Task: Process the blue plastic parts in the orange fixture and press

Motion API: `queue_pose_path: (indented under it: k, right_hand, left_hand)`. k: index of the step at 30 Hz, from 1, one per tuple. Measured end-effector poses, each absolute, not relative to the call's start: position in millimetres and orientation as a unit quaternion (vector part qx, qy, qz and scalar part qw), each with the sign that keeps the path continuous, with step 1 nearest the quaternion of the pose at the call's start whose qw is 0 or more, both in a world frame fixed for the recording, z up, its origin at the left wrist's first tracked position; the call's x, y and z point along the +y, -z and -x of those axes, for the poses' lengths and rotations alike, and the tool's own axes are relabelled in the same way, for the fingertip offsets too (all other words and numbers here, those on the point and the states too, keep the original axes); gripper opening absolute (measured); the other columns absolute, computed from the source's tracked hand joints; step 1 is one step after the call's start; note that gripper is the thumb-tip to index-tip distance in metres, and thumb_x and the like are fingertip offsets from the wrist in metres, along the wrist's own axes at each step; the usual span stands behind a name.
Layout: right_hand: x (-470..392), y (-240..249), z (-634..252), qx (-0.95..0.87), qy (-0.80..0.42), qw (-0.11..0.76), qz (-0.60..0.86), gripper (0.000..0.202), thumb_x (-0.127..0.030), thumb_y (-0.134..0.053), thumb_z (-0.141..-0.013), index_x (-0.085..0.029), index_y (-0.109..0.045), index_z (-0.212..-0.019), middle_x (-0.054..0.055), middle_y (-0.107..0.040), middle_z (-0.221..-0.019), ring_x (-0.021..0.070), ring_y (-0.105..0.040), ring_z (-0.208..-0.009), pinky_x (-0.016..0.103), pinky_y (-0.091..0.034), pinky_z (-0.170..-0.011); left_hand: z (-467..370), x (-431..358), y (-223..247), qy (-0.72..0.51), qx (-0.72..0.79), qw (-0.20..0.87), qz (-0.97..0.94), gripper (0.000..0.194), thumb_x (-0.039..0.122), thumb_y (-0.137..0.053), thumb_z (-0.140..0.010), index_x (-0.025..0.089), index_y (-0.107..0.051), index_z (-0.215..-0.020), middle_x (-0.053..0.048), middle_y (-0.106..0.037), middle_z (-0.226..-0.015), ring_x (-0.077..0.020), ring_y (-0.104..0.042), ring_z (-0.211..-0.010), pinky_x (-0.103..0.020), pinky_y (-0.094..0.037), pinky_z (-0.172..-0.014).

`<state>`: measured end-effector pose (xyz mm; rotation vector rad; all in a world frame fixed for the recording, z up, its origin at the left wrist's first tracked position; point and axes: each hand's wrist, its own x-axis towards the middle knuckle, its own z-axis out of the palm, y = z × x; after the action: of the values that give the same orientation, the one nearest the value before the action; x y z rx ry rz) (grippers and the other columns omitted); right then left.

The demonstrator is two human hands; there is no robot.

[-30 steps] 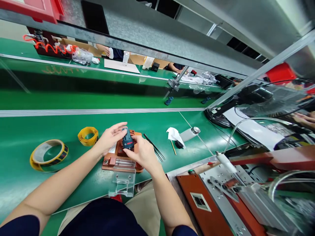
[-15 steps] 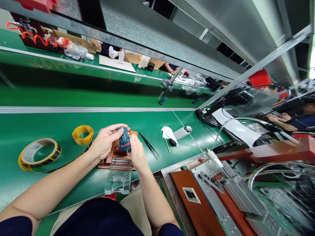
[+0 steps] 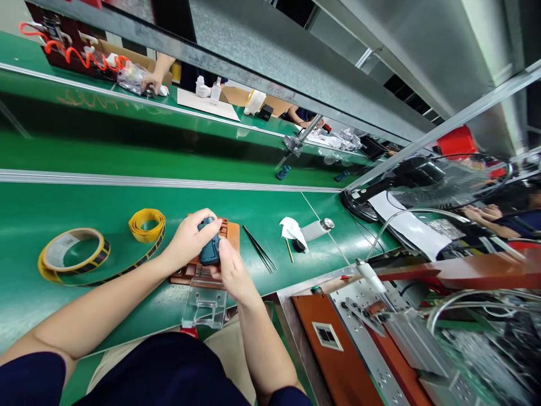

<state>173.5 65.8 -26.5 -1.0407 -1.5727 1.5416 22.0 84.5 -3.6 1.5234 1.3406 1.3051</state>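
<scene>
A dark blue-green battery pack (image 3: pixel 210 248) is held between both hands above an orange-brown fixture (image 3: pixel 231 232). My left hand (image 3: pixel 189 237) grips its upper left side, thumb across the top. My right hand (image 3: pixel 230 269) pinches its lower right side with thumb and fingers. Below the hands, a clear plastic piece (image 3: pixel 204 304) sticks out at the fixture's near side. Black tweezers (image 3: pixel 259 249) lie on the green table just right of the fixture.
Two yellow label rolls (image 3: pixel 76 254) (image 3: pixel 146 224) lie at the left. Rightward are a white bottle (image 3: pixel 315 229), a tissue (image 3: pixel 291 228) and a fan (image 3: pixel 406 175). Metal machinery (image 3: pixel 406 332) stands at the lower right. Across the belt (image 3: pixel 127 149), another person's hand (image 3: pixel 154 79) touches a plastic bag.
The battery pack has been turned in my hands, so its red lettering no longer shows. Across the belt, another person's hand has reached to the plastic bag. The camera view has shifted slightly.
</scene>
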Motion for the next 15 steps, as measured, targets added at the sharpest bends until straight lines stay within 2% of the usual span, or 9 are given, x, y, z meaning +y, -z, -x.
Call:
queue_pose_path:
  k: [4, 7, 10, 13, 15]
  right_hand:
    - [67, 30, -177, -0.673, -0.532, 0.318, 0.404, 0.051, -0.061, -0.032, -0.104, -0.021, -0.057, -0.123, 0.005, -0.061, -0.085, 0.0148, -0.055, -0.057, 0.029, -0.048, -0.051]
    - [69, 36, -176, -0.706, -0.479, 0.319, 0.413, 0.045, -0.055, -0.038, -0.104, -0.019, -0.055, -0.127, 0.009, -0.066, -0.1, 0.0204, -0.065, -0.077, 0.034, -0.055, -0.066]
    - [68, 39, -177, -0.713, -0.468, 0.328, 0.407, 0.051, -0.05, -0.06, -0.096, -0.02, -0.051, -0.136, 0.011, -0.066, -0.118, 0.0248, -0.067, -0.1, 0.038, -0.058, -0.082]
    - [63, 38, -184, -0.69, -0.495, 0.36, 0.386, 0.065, -0.042, -0.067, -0.092, -0.022, -0.042, -0.148, 0.011, -0.064, -0.128, 0.0227, -0.069, -0.099, 0.036, -0.06, -0.082]
    - [58, 36, -193, -0.673, -0.472, 0.405, 0.4, 0.064, -0.038, -0.068, -0.09, -0.024, -0.044, -0.148, 0.012, -0.063, -0.13, 0.0222, -0.069, -0.098, 0.034, -0.061, -0.078]
  left_hand:
    - [-22, 83, 2, -0.479, 0.546, 0.285, -0.625, 0.025, 0.041, -0.052, -0.094, 0.02, -0.058, -0.081, -0.001, -0.062, -0.084, -0.0189, -0.056, -0.084, -0.032, -0.04, -0.08]
    - [-23, 84, 7, -0.468, 0.558, 0.277, -0.627, 0.024, 0.04, -0.052, -0.093, 0.021, -0.058, -0.081, -0.001, -0.062, -0.086, -0.0195, -0.056, -0.085, -0.033, -0.04, -0.081]
    - [-22, 88, 11, -0.471, 0.54, 0.312, -0.624, 0.027, 0.045, -0.053, -0.094, 0.021, -0.06, -0.083, 0.0, -0.062, -0.084, -0.0184, -0.056, -0.081, -0.031, -0.041, -0.078]
    - [-25, 90, 13, -0.494, 0.501, 0.382, -0.599, 0.032, 0.052, -0.056, -0.095, 0.021, -0.064, -0.092, 0.0, -0.065, -0.089, -0.018, -0.059, -0.085, -0.029, -0.045, -0.079]
    - [-31, 88, 14, -0.525, 0.468, 0.444, -0.555, 0.038, 0.055, -0.061, -0.092, 0.022, -0.065, -0.11, -0.004, -0.069, -0.104, -0.0191, -0.063, -0.095, -0.028, -0.048, -0.084]
